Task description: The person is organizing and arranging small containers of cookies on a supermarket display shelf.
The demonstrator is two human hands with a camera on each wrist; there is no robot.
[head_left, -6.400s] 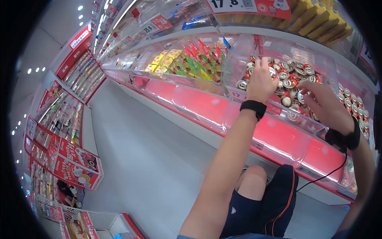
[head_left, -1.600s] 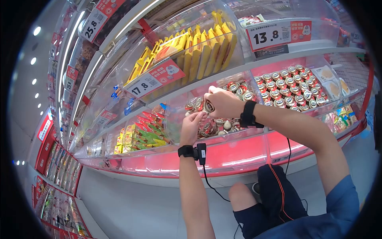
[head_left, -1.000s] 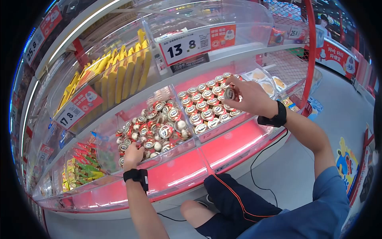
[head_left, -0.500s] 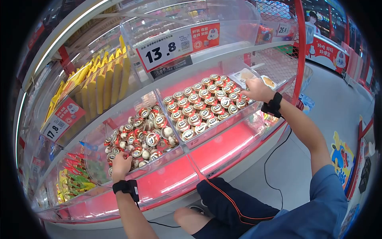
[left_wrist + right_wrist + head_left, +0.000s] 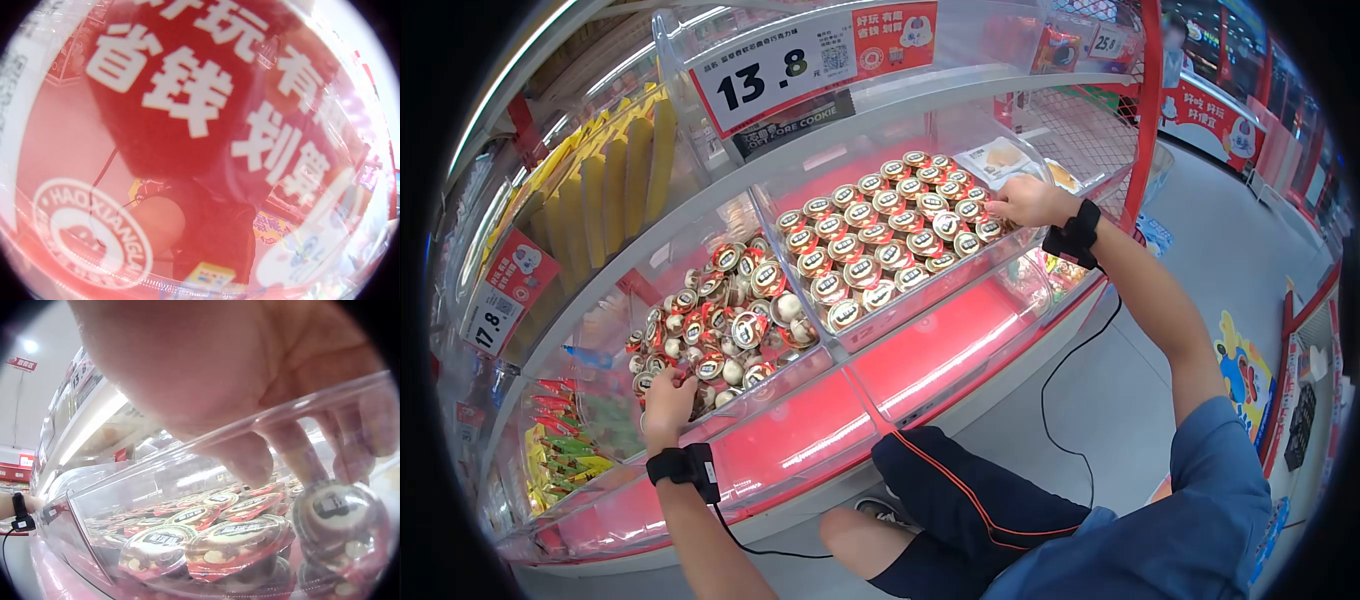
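Observation:
In the head view my right hand [image 5: 1030, 200] reaches over the front right corner of a clear bin with snack cups [image 5: 875, 240] in neat rows, lids up. The right wrist view shows straight fingers [image 5: 300, 453] pointing down behind the clear wall, their tips on the top of a snack cup [image 5: 340, 519]; the thumb is apart from it. My left hand [image 5: 668, 405] dips into the left bin, at the front of a jumbled pile of snack cups [image 5: 720, 310]. Its fingertips are partly hidden there. A red label [image 5: 181, 87] fills the left wrist view.
Clear bin walls [image 5: 795, 275] separate the piles. A large price card [image 5: 805, 65] hangs above; yellow packets [image 5: 605, 190] stand at upper left. Flat packs with a pictured label [image 5: 1000, 160] lie beyond the rows. A red post with mesh [image 5: 1140, 130] rises at right. A cable [image 5: 1050, 390] hangs below.
Both hands were first in the loose pile, then met around one cup. My right hand carried a cup rightward and lowered it at the rows' end. My left hand went back to the pile.

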